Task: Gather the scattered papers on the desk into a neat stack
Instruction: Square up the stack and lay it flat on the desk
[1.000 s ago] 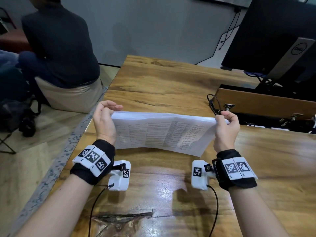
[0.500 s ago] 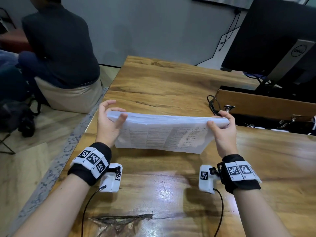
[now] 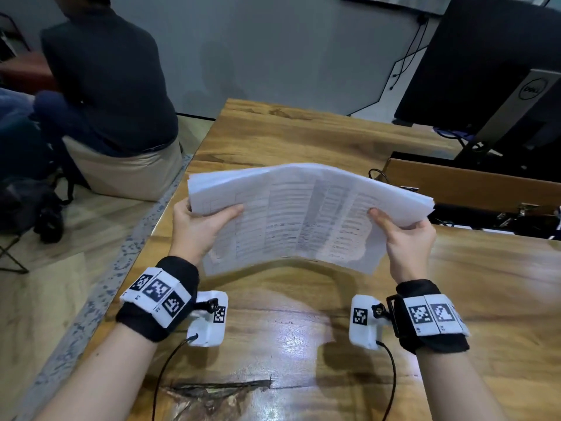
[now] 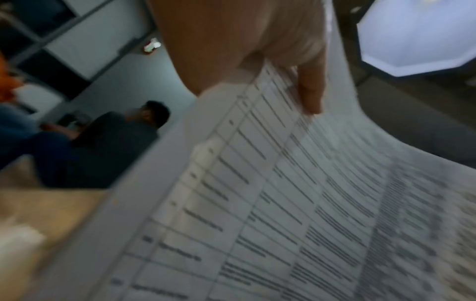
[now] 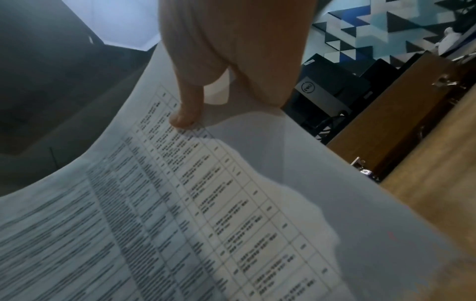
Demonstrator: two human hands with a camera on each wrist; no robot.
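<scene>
Papers (image 3: 306, 214): one sheaf of white printed sheets, tables of fine text on the upper face, held clear of the desk (image 3: 303, 132) at the centre of the head view. No loose sheets show elsewhere on the wood.

Grip, left hand (image 3: 200, 229): thumb laid on top of the left short edge, fingers curled beneath, pinching the sheaf. The left wrist view shows the thumb (image 4: 310, 89) pressed on the print.

Grip, right hand (image 3: 406, 238): same pinch at the right short edge, with its thumb (image 5: 186, 108) on top and its fingers below.

Handling, judged: light and limp. The sheaf arches upward in the middle between the two hands and droops toward the near edge, so it offers no stiffness of its own. Sheets look smooth and liable to slide over one another; at the right end the edges sit slightly fanned, not yet flush. Creasing is the main hazard if the arch is squeezed further. Best taken at the two short edges, as now, or by the long edges when tapping it square on the wood.

Containers: long wooden tray or box (image 3: 467, 183) at the right of the frame, below the monitor (image 3: 485, 65). Contents are largely hidden; a dark cable (image 3: 375, 173) at its left end and metal clips are all that can be made out.
</scene>
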